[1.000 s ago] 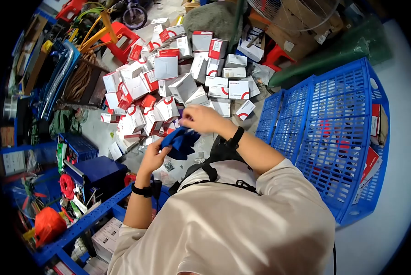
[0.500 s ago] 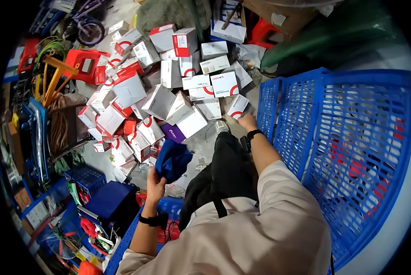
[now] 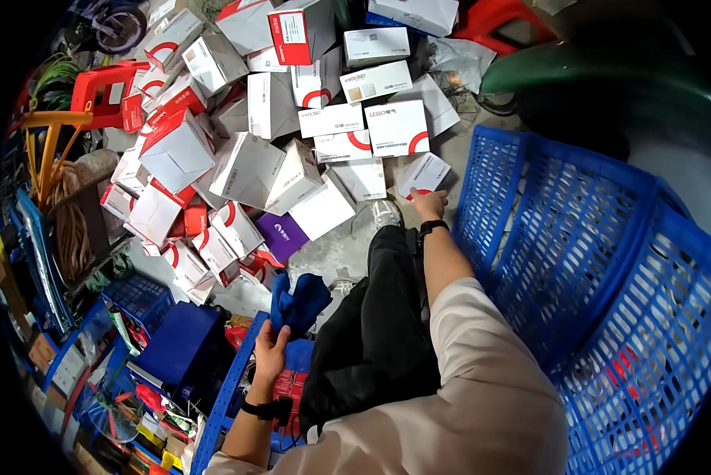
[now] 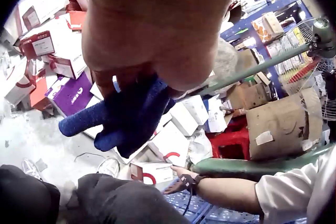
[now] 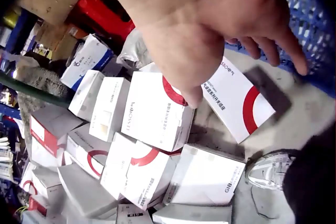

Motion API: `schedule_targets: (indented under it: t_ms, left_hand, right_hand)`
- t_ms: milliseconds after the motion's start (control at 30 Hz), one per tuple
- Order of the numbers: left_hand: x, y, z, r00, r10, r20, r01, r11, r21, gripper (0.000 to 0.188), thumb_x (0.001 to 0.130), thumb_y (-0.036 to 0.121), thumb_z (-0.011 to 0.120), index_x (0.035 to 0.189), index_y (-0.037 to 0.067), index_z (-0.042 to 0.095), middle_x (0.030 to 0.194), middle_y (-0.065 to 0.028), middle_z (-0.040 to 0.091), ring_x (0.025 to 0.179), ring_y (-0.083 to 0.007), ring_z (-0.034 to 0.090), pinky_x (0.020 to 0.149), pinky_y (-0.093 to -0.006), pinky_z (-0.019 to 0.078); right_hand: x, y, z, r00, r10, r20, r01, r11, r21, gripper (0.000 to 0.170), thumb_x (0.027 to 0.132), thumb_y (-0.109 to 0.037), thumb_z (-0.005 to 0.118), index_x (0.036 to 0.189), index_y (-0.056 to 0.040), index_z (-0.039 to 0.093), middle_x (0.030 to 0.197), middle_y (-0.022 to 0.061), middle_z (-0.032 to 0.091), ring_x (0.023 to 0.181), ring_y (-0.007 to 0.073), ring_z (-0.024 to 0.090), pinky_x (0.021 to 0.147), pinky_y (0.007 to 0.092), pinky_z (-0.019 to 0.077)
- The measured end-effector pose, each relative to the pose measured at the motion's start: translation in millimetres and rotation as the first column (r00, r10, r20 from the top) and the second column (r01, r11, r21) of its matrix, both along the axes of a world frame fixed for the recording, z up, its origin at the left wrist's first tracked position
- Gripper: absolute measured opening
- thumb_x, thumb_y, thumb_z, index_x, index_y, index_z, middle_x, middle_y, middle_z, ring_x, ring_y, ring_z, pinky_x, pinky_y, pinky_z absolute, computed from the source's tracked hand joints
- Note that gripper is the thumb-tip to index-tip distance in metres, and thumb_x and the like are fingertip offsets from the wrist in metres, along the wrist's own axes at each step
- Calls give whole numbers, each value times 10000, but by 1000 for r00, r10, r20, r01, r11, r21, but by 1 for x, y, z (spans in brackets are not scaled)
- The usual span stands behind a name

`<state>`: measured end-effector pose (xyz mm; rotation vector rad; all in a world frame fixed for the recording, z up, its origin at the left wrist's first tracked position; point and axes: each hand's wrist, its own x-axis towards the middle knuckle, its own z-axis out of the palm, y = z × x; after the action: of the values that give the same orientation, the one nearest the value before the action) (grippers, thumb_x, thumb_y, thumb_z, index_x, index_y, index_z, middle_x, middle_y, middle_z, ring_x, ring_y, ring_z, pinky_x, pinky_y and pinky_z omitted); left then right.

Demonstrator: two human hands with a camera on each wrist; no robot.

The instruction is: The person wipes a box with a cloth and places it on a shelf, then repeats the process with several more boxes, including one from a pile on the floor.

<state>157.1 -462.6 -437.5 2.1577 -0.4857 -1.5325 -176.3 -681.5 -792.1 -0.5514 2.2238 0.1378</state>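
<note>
My left hand (image 3: 270, 353) holds a blue knitted work glove (image 3: 298, 301) by one end. In the left wrist view, the finger parts of the glove (image 4: 126, 119) dangle below the palm. My right hand (image 3: 429, 204) reaches down to a small white box (image 3: 423, 172) with a red arc, at the near right edge of the box pile. Seen from the right wrist, the thumb (image 5: 194, 97) and spread fingers (image 5: 291, 56) are over this box (image 5: 239, 103), partly hiding its upper end.
White-and-red boxes (image 3: 244, 166) lie heaped across the floor, with a purple box (image 3: 282, 236) at the near side. Blue plastic crates (image 3: 585, 229) stand along the right. Left are a blue metal frame (image 3: 228, 388) and a dark blue box (image 3: 177, 344). A red stool (image 3: 106, 93) stands behind.
The right hand has left the glove and moved right and down to the small white box. The left hand keeps the glove, now lower. The head view has shifted closer to the boxes.
</note>
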Motion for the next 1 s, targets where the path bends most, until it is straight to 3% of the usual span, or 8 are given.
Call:
schedule_targets:
  t_ms: [167,400,533,800,867,1000]
  left_hand:
    - [3,8,-26,1000,-10,-4,11,997,80,104,1023,101,632,1024,12,577,891,-4,629,826,-73,557,781,-245,476]
    - [4,-3,-37,999,-35,35,27,979,204,106,1020,81,631,1084,2,601,932,-11,666,871,-75,589,797,-242,483]
    - [6,0,-42,1000,-12,14,10,979,202,120,1015,64,631,1113,-2,609,954,-5,673,881,-69,590,811,-234,478]
    - [2,-7,-43,1000,4,-2,-3,973,231,112,1009,59,632,1102,-1,615,955,-6,673,873,-70,577,804,-241,476]
    - [3,-5,-45,997,-75,17,71,978,194,115,1001,60,634,1086,-16,621,918,-7,663,836,-68,553,771,-246,468]
    - [7,-2,-39,986,-166,29,158,970,184,132,1008,111,628,991,-18,646,828,-8,627,760,-64,490,675,-243,411]
  right_hand:
    - [-5,4,-64,995,-82,-55,83,996,19,1047,704,-528,881,1367,38,302,1391,283,421,1256,477,525,1045,530,491]
    - [-9,9,-136,984,-161,-80,164,986,25,1240,671,-599,882,1446,92,205,1393,302,456,1286,440,525,1068,493,474]
    - [-2,3,-135,983,-152,-104,152,988,-3,1297,665,-570,908,1446,140,154,1405,344,469,1284,456,540,1087,484,454]
    - [4,-1,-140,980,-184,-76,181,982,-50,1243,665,-490,931,1450,113,179,1437,360,422,1348,452,477,1129,495,415]
    - [4,-7,-139,983,-156,-95,150,986,-76,1217,670,-472,930,1445,107,191,1445,362,408,1354,452,467,1135,498,409]
    - [4,-13,-119,985,-127,-118,127,992,-8,1039,652,-430,915,1346,65,320,1345,291,488,1245,443,554,1035,508,505]
